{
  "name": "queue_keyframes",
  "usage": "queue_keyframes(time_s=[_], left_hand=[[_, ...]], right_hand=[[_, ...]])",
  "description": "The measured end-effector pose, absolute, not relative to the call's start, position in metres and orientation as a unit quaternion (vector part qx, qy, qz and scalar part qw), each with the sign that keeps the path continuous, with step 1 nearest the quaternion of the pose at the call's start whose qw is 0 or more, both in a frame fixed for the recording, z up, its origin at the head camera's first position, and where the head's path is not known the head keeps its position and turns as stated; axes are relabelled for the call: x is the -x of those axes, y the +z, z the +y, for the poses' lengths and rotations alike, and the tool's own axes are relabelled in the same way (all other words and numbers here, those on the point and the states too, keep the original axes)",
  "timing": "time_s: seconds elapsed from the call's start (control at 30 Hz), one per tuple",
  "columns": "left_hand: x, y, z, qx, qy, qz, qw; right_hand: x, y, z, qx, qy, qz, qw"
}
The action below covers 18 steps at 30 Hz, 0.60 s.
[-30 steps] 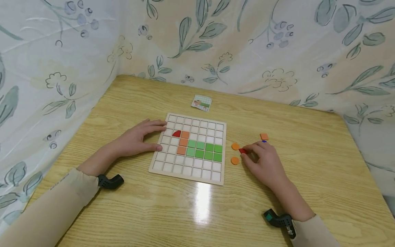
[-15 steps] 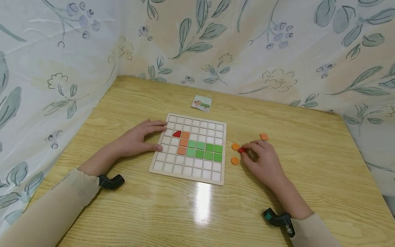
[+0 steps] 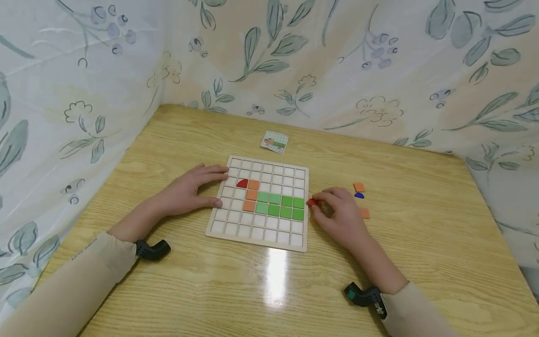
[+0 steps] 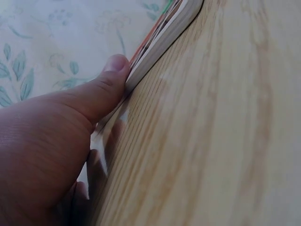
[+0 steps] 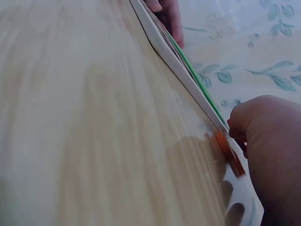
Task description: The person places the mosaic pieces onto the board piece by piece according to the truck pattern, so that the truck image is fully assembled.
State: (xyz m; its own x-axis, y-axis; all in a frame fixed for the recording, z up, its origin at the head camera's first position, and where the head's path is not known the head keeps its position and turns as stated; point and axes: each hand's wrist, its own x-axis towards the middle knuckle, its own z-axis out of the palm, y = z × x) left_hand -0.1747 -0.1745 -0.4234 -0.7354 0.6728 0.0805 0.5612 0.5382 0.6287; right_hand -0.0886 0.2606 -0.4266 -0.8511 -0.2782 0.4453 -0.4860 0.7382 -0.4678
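Note:
A light wooden grid board lies on the table, with a red quarter-circle tile, several orange squares and several green squares set in its cells. My left hand rests at the board's left edge, thumb and fingers stretched out against it. Between right thumb and fingertips I pinch a red tile, right at the board's right edge; most of it is hidden by my right hand. Close below that hand, the right wrist view has an orange tile.
Right of my right hand lie an orange square, a blue half-round tile and another orange square, partly covered by the hand. A small picture card lies behind the board. Floral cloth hangs around the table.
My right hand has moved left with the red tile, from beside the orange discs to the board's edge. The discs are now covered, while the blue tile and an orange square show. Left hand stays put.

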Motion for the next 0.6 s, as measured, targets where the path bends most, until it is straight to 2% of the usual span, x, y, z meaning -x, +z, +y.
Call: queue_keyframes(time_s=[0.27, 0.6], left_hand=[[0.175, -0.422, -0.175, -0.352, 0.319, 0.876, 0.079], [0.173, -0.422, -0.178, -0.38, 0.314, 0.866, 0.082]], right_hand=[[0.106, -0.421, 0.223, -0.274, 0.296, -0.893, 0.2], [0.117, -0.417, 0.177, -0.303, 0.297, -0.884, 0.196]])
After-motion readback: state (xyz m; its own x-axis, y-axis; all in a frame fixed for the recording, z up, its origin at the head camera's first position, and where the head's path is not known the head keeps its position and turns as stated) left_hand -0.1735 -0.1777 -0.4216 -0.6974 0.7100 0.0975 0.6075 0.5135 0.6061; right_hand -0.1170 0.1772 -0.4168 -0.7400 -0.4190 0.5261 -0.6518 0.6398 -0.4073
